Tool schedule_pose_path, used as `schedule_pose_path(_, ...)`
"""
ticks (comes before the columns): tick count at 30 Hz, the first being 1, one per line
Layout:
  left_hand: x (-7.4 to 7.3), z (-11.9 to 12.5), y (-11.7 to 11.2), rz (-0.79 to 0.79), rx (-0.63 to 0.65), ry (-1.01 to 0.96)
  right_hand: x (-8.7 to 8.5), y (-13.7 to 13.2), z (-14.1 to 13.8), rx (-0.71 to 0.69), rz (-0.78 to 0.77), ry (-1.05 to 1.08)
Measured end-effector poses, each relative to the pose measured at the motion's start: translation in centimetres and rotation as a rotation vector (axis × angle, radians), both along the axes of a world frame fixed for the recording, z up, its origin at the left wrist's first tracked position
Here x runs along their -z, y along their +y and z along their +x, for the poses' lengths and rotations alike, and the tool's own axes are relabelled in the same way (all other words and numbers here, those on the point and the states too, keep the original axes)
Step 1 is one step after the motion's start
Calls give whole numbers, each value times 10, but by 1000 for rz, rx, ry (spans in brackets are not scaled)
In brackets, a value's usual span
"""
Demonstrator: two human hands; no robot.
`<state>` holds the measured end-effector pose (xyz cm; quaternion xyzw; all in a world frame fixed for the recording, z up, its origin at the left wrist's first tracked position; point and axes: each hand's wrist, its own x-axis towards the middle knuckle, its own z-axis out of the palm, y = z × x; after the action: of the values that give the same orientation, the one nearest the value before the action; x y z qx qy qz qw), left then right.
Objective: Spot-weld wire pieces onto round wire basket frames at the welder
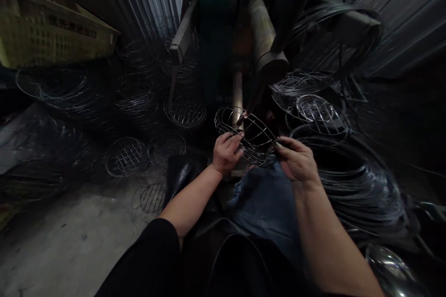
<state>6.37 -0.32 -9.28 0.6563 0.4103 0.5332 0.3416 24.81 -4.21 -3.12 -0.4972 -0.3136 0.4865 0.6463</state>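
A round wire basket (pixel 259 132) is held tilted in front of me, its far rim by the electrode tips of a spot-welding machine (pixel 265 32). On the near left side of the basket, my left hand (pixel 228 152) is closed with its fingers on the wires. My right hand (pixel 296 155) pinches the basket's right rim between thumb and fingers. The lower electrode arm (pixel 238 95) reaches down into the basket's outline. Part of the basket's underside is hidden behind my left hand, and the dim light blurs its finer wires.
Stacks of wire rings (pixel 134 95) and round wire grids (pixel 126 155) stand to the left. A yellow crate (pixel 55 32) is at the upper left. Coiled wire (pixel 362 190) lies at the right, with another coil (pixel 334 14) hanging above. A shiny metal bowl-like object (pixel 392 267) sits lower right.
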Motion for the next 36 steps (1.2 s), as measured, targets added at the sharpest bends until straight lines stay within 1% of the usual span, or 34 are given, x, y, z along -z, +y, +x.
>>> schedule_pose_path(3, -1, -4, 2, 21, 11, 18, -8, 3, -6, 8, 2, -6)
schedule_pose_path(5, -2, -6, 4, -13, 1, 1, -11, 8, -10, 10, -2, -21)
schedule_pose_path(8, -4, -7, 5, -79, -10, -46, -13, 12, -12, 4, -3, -45)
schedule_pose_path(10, -4, -8, 5, -90, -4, -63, -12, 11, -10, -19, -5, -68)
schedule_pose_path(13, -3, -9, 4, -30, 21, -54, -9, 5, -3, -73, -32, -83)
schedule_pose_path(15, -2, -9, 3, 24, 44, -39, -8, 1, 0, -85, -45, -89)
schedule_pose_path(18, -1, -10, 1, 7, 14, -86, -14, 2, -4, -64, -4, -140)
schedule_pose_path(21, -2, -9, 1, -50, -46, -171, -24, 14, -14, -70, 35, -204)
schedule_pose_path(23, -3, -10, 4, -49, -62, -172, -30, 26, -20, -90, 45, -229)
schedule_pose_path(27, -4, -10, 12, -21, -130, -163, -33, 44, -25, -116, 95, -218)
schedule_pose_path(29, -2, -10, 16, 11, -157, -152, -32, 49, -25, -109, 123, -208)
schedule_pose_path(31, 1, -8, 19, 68, -182, -93, -30, 51, -24, -99, 132, -211)
schedule_pose_path(36, 14, -5, 24, 311, -253, 104, -26, 52, -20, -87, 121, -246)
